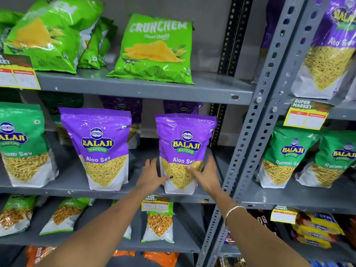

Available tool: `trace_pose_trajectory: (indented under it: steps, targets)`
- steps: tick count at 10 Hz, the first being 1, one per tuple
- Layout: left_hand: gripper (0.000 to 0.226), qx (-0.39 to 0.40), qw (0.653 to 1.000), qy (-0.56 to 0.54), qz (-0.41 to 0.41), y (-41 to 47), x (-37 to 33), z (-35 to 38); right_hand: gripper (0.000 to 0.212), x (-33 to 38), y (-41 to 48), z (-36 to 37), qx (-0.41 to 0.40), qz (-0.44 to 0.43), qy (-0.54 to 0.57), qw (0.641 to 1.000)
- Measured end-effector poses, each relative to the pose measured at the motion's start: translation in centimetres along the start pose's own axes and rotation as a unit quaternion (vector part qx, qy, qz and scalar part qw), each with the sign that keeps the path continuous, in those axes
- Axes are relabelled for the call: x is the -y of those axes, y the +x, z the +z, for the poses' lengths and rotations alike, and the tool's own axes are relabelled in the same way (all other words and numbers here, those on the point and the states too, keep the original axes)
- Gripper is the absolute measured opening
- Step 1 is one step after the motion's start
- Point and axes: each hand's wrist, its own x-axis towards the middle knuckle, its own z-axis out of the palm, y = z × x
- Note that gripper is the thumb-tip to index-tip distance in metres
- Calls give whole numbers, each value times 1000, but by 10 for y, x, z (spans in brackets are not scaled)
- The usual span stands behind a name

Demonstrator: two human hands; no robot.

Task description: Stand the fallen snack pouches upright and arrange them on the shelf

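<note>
**shelfwatcher:** So I was standing right there. The purple Aloo Sev pouch (184, 151) was upright on the middle shelf (77, 186), near the front edge and at the right end, just beside the grey slotted upright (256, 120). The person had a hand on each side of its lower half. The left hand (151, 177) was open with the fingers fanned out, thumb lying across the clear window at the bottom. The right hand (207, 175) was cupped flat against the other side, thumb on the front. Nothing pinched, just a loose bracket around it.

**aisle9:** Why hold it so low though?

**shelfwatcher:** My guess: that's where the weight sits, so steadying the base stops it tipping forward. Grabbing the floppy top would've just bent it. Couldn't tell if they were pressing or only touching.

**aisle9:** Was it lined up with anything?

**shelfwatcher:** Looked like it. A second purple pouch (100, 147) stood to the left, well apart, facing out the same way, with more purple ones tucked behind both. A green Ratlami Sev pouch (23, 145) sat further left. I'd say the one in hand was basically placed, maybe needing a nudge to square it with the row.
</note>
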Motion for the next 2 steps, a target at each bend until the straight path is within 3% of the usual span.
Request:
trace_pose_trajectory:
  steps: [1, 2]
  targets:
    - [73, -274, 923, 177, 202, -6, -7, -39, 93, 49, -7, -13, -194, -271, -175, 927]
    - [69, -349, 862, 222, 292, 5, -14, -76, 83, 86, -2, -25, -243, -416, -208, 851]
